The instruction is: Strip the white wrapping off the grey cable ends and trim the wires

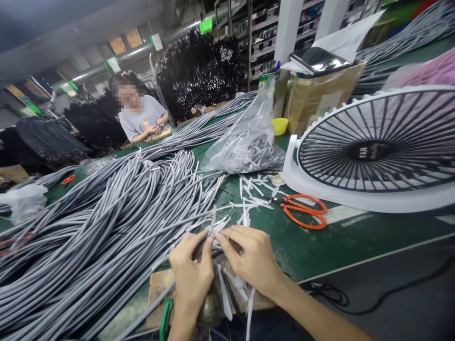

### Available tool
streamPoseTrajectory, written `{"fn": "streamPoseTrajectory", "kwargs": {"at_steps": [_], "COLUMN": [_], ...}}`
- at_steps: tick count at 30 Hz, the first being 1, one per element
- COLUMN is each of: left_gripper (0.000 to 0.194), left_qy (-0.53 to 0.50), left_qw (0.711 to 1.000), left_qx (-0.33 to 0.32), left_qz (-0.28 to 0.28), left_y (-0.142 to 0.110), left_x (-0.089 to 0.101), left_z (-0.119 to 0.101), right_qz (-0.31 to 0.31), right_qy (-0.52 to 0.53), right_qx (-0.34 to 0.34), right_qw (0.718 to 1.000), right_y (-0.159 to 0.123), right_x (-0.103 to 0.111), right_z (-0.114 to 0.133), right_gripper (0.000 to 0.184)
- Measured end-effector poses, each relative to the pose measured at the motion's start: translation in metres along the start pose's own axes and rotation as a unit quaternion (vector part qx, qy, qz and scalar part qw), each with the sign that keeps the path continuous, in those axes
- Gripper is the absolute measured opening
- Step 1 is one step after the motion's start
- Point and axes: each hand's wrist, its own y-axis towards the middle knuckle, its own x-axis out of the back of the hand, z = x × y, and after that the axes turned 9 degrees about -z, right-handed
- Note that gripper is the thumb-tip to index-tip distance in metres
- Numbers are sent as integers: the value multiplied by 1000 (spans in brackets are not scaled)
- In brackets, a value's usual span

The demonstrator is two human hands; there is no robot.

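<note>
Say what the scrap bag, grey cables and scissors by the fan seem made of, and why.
Bag: likely thin plastic film, see-through, creased.
Cables: matte grey sheath, plastic or rubber perhaps, bending smoothly.
Scissors: glossy orange handles, probably plastic; dark blades, apparently metal.

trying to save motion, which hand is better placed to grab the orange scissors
Probably the right hand: the scissors lie forward and right of it, and the left hand is farther away.
</note>
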Motion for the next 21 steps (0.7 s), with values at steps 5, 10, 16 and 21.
{"fn": "streamPoseTrajectory", "kwargs": {"at_steps": [5, 10, 16, 21], "left_gripper": [13, 14, 13, 14], "left_qy": [-5, -14, -36, -46], "left_qw": [1000, 1000, 998, 997], "left_qx": [-18, -11, 34, 41], "left_qz": [3, 6, 47, 46], "left_y": [-2, -3, -4, -3], "left_x": [0, 0, 1, 1], "left_z": [1, 3, 2, -2], "right_qz": [8, 8, 28, 53], "right_qy": [-13, 4, 19, 56], "right_qx": [1, 0, -26, -55], "right_qw": [1000, 1000, 999, 995], "right_y": [0, 0, -2, -1], "right_x": [0, 1, 3, 4], "right_z": [0, 0, -1, -1], "right_gripper": [33, 32, 34, 36]}}
